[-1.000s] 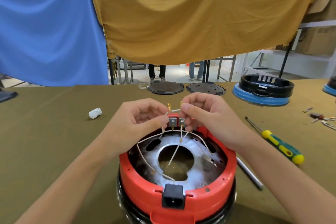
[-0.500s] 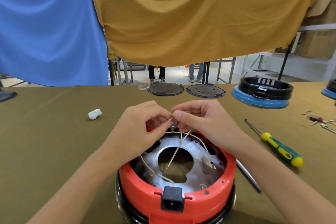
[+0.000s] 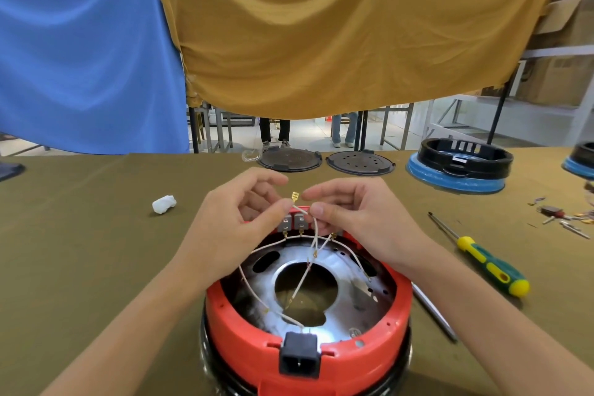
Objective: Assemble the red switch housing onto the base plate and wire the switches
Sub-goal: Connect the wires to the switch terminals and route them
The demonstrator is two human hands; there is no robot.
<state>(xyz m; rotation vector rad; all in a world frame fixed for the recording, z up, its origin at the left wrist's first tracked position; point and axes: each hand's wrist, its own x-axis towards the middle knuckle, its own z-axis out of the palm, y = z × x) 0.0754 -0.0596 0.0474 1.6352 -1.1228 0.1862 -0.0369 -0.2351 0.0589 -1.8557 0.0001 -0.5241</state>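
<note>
The left hand (image 3: pixel 238 222) pinched a white wire (image 3: pixel 314 231), its brass terminal (image 3: pixel 294 195) upright just above the switches (image 3: pixel 293 222), while the right hand (image 3: pixel 353 219) pinched it alongside.

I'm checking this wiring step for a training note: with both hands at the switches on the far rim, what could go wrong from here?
1. The left hand pinches a thin white wire whose brass terminal is still free; it could slip or be pushed onto the wrong switch.
2. Several loose wires cross over the metal plate, so one may snag or get mixed up.
3. The right hand works close to already seated terminals and could tug one off.
</note>
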